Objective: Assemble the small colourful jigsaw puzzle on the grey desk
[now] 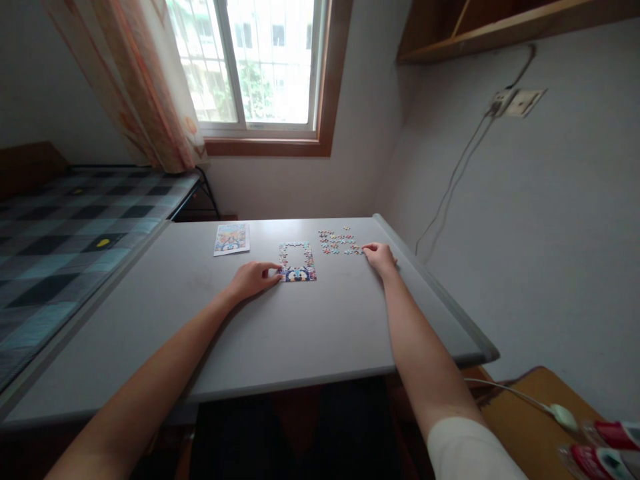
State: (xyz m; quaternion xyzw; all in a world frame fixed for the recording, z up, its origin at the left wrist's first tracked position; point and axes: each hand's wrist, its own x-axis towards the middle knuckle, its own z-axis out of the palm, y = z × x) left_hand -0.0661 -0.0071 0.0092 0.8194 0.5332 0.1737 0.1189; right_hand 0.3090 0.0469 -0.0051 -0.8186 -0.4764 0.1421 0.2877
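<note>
A partly built jigsaw puzzle (297,262) lies on the grey table (260,333), its border joined and its middle bare. My left hand (254,278) rests on the table with its fingertips against the puzzle's lower left corner, fingers curled. Several loose puzzle pieces (337,242) are scattered to the right of the puzzle. My right hand (380,256) lies at the right end of that scatter, fingertips pinched at a piece. A printed picture card (232,239) sits to the left of the puzzle.
A bed with a checked cover (60,247) runs along the table's left side. A window (260,63) and curtain (145,87) are behind. A wall socket (517,102) with a hanging cable is on the right wall. A wooden stool (535,407) stands lower right.
</note>
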